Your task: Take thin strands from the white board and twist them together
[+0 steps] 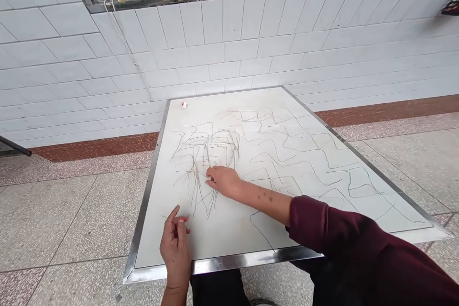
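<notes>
Gripping nothing that can be made out, the right hand (223, 180) is lying on the white board (358, 210), its fingers curled loosely together and its fingertips pressing among the dense black scribble lines (206, 153) at the left-centre of the surface; whether something small is pinched under those fingers cannot be told; the maroon sleeve (344, 244) is crossing the near right part of the board, bare forearm hovering just over the wavy marks there; the left hand (175, 246) is resting at the near edge, thumb and forefinger drawn together in a light pinch on what looks like a tiny pale item, too small to identify; the board is sitting as a bench top with a shiny metal frame (229, 262), standing over a speckled tile floor (71, 215) and near a white tiled wall (251, 38); a small red-and-white object (184, 105) is lying at the far left corner, well apart from both hands; judging from this, the forearm and sleeve could be dragging through the marks and smearing them, because they are stretching across the drawn area; leaning weight on the near edge could be tipping or shifting the board, since its support is hidden.
</notes>
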Motion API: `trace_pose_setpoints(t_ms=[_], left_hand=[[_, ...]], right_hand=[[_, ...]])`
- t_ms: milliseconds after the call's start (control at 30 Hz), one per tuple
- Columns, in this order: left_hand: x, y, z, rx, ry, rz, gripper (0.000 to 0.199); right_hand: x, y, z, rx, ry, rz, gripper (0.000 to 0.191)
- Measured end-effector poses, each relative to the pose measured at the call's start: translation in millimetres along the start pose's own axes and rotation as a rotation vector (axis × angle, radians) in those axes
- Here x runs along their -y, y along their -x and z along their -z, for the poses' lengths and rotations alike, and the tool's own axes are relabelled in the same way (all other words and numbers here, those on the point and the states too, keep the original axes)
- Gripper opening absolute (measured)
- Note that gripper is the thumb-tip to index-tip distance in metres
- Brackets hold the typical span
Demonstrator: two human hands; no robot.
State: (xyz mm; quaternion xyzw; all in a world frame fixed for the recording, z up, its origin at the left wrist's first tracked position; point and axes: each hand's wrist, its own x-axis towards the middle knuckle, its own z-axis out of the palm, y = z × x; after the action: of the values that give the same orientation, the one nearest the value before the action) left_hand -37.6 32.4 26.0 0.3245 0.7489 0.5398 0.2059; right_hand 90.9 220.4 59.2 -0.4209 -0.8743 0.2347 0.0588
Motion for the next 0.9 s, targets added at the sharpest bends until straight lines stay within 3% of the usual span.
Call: trace_pose_setpoints(t_ms=[267, 567, 733, 833, 900], left_hand=[[3.0, 0.1, 1.0, 0.011, -0.017, -0.042, 0.05], [9.2, -3.7, 0.8, 0.001, -0.024, -0.074, 0.047], [10.9, -3.9, 3.6, -0.043, -0.004, -0.147, 0.044], [9.2, -2.3, 4.4, -0.118, -0.098, -0.373, 0.04], [4.2, 2.4, 0.3, -0.114, -0.184, -0.545, 0.038]], right_hand=[[-0.1, 0.8, -15.1, -0.046, -0.043, -0.071, 0.009], [9.0, 9.3, 2.6, -0.199, -0.385, -0.121, 0.012], [15.0, 63.9, 23.4, -0.22, -0.619, -0.069, 0.011], [17.8, 104.1, 25.5, -0.199, -0.908, -0.038, 0.009], [20.7, 119.3, 21.2, -0.237, -0.984, -0.025, 0.01]])
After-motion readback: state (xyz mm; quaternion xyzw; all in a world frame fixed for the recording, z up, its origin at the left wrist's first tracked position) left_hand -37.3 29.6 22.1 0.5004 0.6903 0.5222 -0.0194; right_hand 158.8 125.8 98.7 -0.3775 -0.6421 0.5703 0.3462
